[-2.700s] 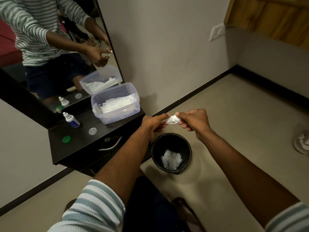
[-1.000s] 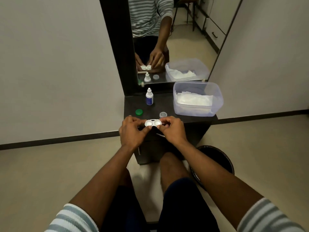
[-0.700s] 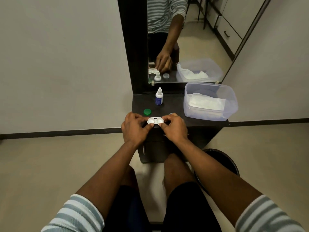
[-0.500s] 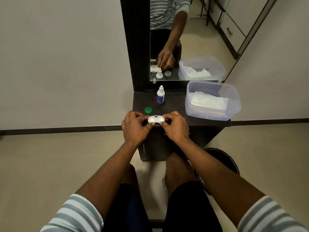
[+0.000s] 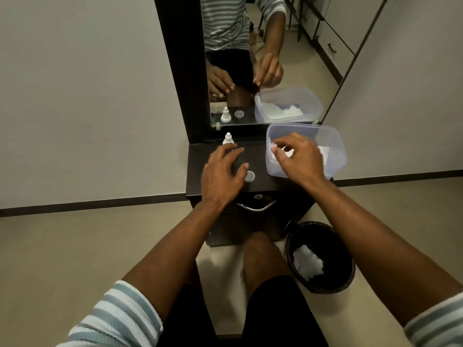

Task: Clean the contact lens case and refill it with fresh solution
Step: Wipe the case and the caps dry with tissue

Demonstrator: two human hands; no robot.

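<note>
Left hand (image 5: 221, 176) hovers, fingers spread, over the dresser top (image 5: 258, 156) (right hand (image 5: 298, 159) fingers loosely curled above the tissue box (image 5: 335, 146)).

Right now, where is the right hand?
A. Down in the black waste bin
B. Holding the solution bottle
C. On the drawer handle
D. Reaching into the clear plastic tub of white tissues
D: the right hand is over the clear plastic tub, fingers at the white tissues inside.
</note>
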